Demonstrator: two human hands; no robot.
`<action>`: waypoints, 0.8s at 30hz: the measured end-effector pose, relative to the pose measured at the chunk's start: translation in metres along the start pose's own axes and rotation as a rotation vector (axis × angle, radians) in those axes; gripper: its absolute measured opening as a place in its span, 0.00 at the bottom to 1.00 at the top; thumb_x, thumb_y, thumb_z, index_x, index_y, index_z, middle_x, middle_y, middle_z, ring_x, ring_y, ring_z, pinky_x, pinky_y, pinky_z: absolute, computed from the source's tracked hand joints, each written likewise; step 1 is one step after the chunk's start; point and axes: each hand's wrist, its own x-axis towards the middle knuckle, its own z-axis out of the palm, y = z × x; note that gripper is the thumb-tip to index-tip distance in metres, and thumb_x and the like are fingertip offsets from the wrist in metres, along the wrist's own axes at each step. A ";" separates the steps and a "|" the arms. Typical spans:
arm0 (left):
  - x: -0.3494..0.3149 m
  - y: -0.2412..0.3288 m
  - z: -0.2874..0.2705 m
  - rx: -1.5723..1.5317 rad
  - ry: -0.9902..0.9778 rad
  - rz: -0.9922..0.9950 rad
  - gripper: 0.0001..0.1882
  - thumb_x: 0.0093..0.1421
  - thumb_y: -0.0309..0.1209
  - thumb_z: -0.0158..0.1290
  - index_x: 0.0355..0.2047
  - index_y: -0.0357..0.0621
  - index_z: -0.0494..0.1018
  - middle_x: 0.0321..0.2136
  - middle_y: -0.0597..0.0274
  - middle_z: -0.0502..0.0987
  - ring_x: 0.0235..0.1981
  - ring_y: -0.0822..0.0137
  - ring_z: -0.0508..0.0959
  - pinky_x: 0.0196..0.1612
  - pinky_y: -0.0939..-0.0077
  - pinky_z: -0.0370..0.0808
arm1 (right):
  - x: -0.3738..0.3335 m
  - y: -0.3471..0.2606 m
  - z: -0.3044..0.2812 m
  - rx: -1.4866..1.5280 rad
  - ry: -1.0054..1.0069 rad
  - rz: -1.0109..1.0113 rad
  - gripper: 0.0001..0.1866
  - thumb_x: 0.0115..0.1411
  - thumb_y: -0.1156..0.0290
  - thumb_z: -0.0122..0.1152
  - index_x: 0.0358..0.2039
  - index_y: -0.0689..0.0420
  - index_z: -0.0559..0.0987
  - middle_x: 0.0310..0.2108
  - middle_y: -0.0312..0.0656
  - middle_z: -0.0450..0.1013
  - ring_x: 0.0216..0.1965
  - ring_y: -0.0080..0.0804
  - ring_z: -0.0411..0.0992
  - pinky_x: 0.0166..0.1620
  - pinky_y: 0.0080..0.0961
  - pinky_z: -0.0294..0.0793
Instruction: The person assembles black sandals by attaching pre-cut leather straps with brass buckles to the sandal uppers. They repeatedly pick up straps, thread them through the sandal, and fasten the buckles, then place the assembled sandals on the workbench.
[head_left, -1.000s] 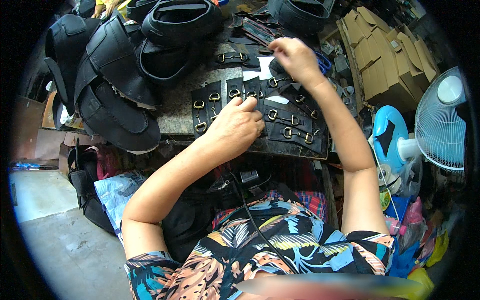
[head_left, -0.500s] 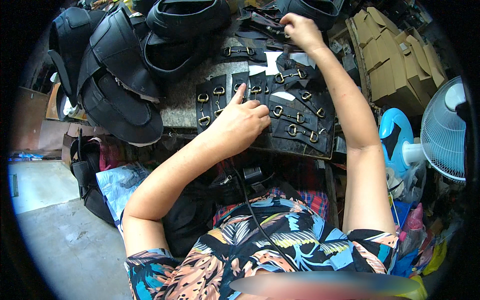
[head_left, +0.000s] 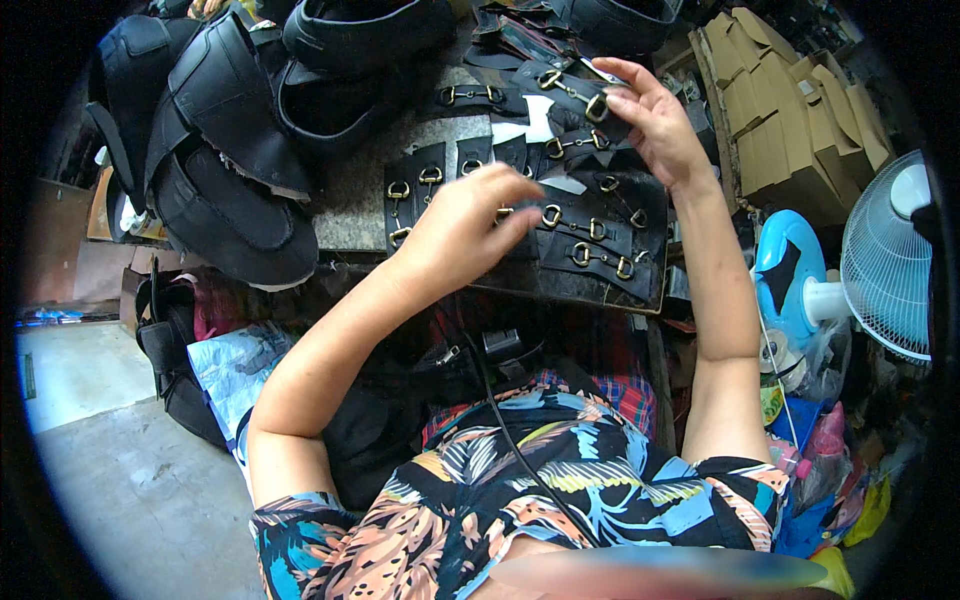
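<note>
Black strap with gold-coloured buckle hardware is in the right hand, pinched at its right end between thumb and fingers, right beside one gold ring. Rest of the strap sticks out left of the grip, slanted, left end farther from the person. It's over the far part of the bench; can't tell if its underside touches anything. Left hand is motion-blurred: thumb and fingers apart, nothing visible between them, so that grip reads as released. It's over the laid-out straps and hides parts of several; can't tell if it touches them. Held strap is beyond the left hand and to its right, well apart. Laid-out straps are also black with gold hardware: upright ones at left, crosswise and slanted ones at right toward the bench's front edge. White paper shows just nearer than the held strap. One lone strap lies crosswise to its left. Farther out: dark strap pile behind, black shoes heaped at left, cardboard boxes at right, blue-and-white fan nearer on that side, grey floor lower left.
</note>
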 end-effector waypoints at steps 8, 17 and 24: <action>0.016 -0.006 -0.004 -1.068 0.291 -0.382 0.38 0.64 0.26 0.53 0.65 0.27 0.44 0.55 0.39 0.68 0.50 0.54 0.78 0.51 0.68 0.80 | -0.040 -0.002 0.039 -0.056 -0.152 0.020 0.25 0.61 0.76 0.55 0.60 0.61 0.67 0.53 0.37 0.71 0.49 0.21 0.71 0.56 0.21 0.69; 0.009 -0.004 0.003 -1.002 0.275 -0.399 0.28 0.60 0.21 0.57 0.58 0.35 0.61 0.44 0.58 0.77 0.42 0.72 0.78 0.43 0.81 0.78 | -0.059 0.004 0.065 -0.245 -0.292 0.111 0.36 0.60 0.80 0.55 0.69 0.55 0.55 0.39 0.40 0.76 0.37 0.18 0.72 0.41 0.16 0.72; 0.001 -0.002 -0.002 -0.976 0.196 -0.388 0.27 0.59 0.20 0.56 0.58 0.36 0.63 0.42 0.60 0.78 0.41 0.73 0.78 0.43 0.80 0.76 | -0.047 -0.004 0.059 -0.099 -0.020 0.077 0.33 0.64 0.73 0.57 0.67 0.57 0.57 0.37 0.41 0.77 0.35 0.21 0.76 0.38 0.16 0.77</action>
